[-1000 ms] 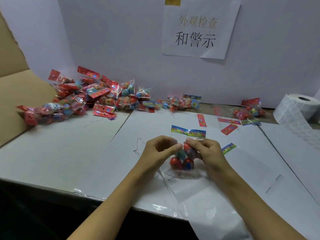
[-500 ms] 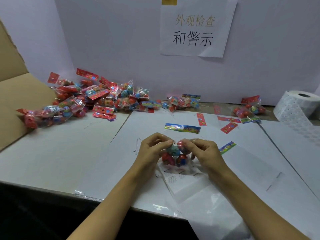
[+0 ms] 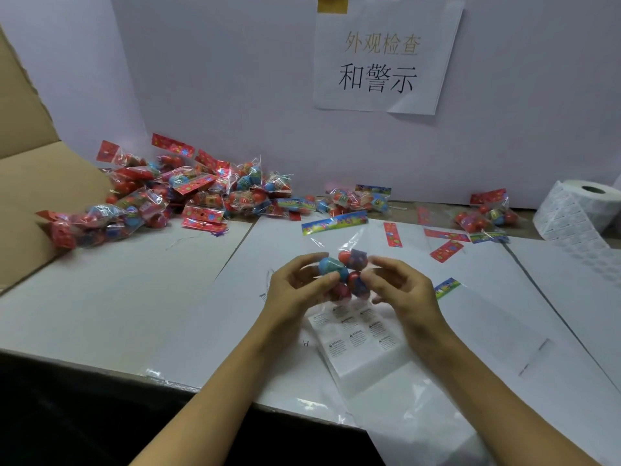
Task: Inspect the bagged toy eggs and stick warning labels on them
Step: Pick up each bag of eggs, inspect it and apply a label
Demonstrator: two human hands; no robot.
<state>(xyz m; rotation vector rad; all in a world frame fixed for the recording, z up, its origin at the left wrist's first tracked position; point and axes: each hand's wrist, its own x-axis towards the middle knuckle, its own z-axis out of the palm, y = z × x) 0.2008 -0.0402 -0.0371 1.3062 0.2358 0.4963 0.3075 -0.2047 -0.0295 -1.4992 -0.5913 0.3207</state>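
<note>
A clear bag of toy eggs (image 3: 346, 267), blue and red ones under a colourful header card, is held upright above the table's middle. My left hand (image 3: 299, 290) grips its left side, fingers curled round a blue egg. My right hand (image 3: 400, 290) pinches its right side. Just below the bag lies a sheet of white warning labels (image 3: 356, 338) on clear film. Neither hand touches the sheet.
A big pile of bagged eggs (image 3: 174, 200) lies at the back left beside a cardboard box flap (image 3: 37, 183). One more bag (image 3: 484, 216) and loose header cards (image 3: 447, 250) lie back right. A label roll (image 3: 581, 210) stands far right. A paper sign (image 3: 383, 58) hangs on the back wall.
The bag was turned in both hands and lifted; its header card now stands higher and the eggs sit between the fingertips instead of low against the table.
</note>
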